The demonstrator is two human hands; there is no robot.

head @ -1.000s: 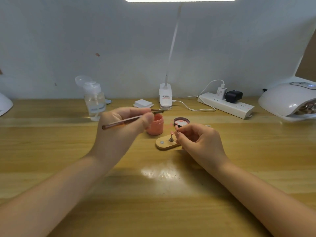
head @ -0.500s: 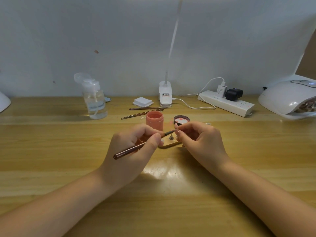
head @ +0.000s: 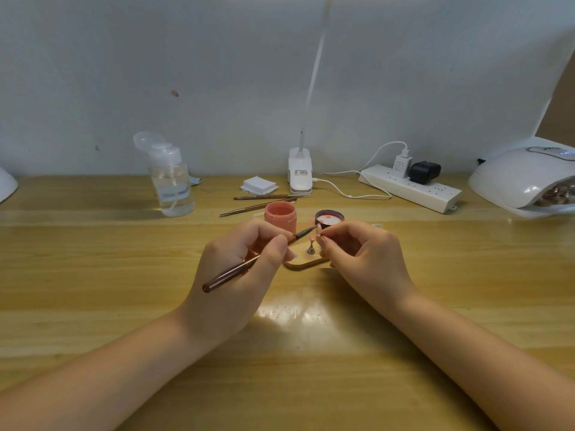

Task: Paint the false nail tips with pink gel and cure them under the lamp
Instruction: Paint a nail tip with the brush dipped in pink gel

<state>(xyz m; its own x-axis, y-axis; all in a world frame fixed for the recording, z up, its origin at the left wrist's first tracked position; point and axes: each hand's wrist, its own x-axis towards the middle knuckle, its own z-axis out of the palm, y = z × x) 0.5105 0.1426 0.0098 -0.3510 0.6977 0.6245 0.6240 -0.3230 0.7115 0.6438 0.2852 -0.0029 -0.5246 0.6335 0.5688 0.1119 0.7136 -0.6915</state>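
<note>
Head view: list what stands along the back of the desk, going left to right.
Pump bottle → white pad stack → clip lamp base → power strip → curing lamp.

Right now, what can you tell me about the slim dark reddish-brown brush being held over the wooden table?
The slim dark reddish-brown brush has a glossy, metallic-looking handle with a rounded butt end low on the left. It narrows to a darker ferrule and a fine tip on the upper right. The left hand grips it like a pen, slanted, well off the table. Its tip meets the small pink nail tip pinched by the right hand, just in front of the open pink gel jar.
</note>
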